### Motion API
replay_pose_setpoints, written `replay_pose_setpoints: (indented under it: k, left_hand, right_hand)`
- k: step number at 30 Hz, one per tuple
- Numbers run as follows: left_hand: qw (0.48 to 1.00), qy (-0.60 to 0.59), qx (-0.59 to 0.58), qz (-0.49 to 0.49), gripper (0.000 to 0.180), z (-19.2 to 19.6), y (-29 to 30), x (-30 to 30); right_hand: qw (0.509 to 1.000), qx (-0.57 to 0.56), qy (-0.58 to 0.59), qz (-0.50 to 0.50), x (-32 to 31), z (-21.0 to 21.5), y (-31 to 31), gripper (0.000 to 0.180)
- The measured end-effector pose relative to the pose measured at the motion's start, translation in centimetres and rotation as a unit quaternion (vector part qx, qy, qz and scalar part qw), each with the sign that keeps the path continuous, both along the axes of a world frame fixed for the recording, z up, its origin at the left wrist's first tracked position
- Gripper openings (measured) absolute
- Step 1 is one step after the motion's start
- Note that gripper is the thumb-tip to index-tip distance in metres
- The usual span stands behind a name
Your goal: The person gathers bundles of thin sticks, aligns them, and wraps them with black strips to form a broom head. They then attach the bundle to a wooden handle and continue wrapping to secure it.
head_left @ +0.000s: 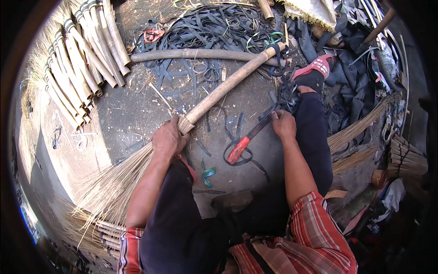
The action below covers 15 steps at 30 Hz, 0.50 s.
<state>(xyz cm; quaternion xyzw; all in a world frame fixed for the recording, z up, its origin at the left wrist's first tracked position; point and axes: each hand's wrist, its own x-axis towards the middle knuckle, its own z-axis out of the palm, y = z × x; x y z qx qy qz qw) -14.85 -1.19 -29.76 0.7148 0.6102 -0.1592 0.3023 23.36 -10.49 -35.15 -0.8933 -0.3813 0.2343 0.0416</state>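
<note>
My left hand (166,138) is closed around a grass broom where its pale bristles (119,178) meet the bamboo handle (235,84). The handle slants up to the right, its far part lying across a brown pole (182,54). My right hand (284,124) has its fingers pinched together over dark material beside my right foot. The tip of a red-handled knife (239,150) and several black rubber strips (286,93) meet there, so what the fingers grip is unclear. A thin black strip (260,168) curls around the knife's handle on the ground.
Bundled brooms with bamboo handles (75,64) lie at the far left. A tangled heap of black rubber strips (210,29) is at the back. My right foot in a red-and-black sandal (315,68) stands by dark rubber sheets (353,84). More bristles (360,125) lie at right.
</note>
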Motion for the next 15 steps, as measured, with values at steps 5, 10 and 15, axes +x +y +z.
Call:
replay_pose_setpoints:
  k: [5, 10, 15]
  left_hand:
    - [0.999, 0.01, 0.011, 0.031, 0.066, -1.3, -0.4, 0.4]
    - [0.998, -0.044, -0.024, 0.037, 0.071, -1.2, 0.1, -0.8]
    - [0.997, -0.072, -0.01, 0.021, 0.066, -0.7, 0.3, -1.6]
  right_hand:
    - [0.992, -0.022, 0.061, -0.106, -2.0, -3.3, 0.7, 0.035]
    - [0.971, 0.208, 0.121, 0.002, -4.6, -4.9, 1.0, 0.03]
    - [0.815, 0.225, 0.531, -0.067, -10.2, 2.5, 2.1, 0.025]
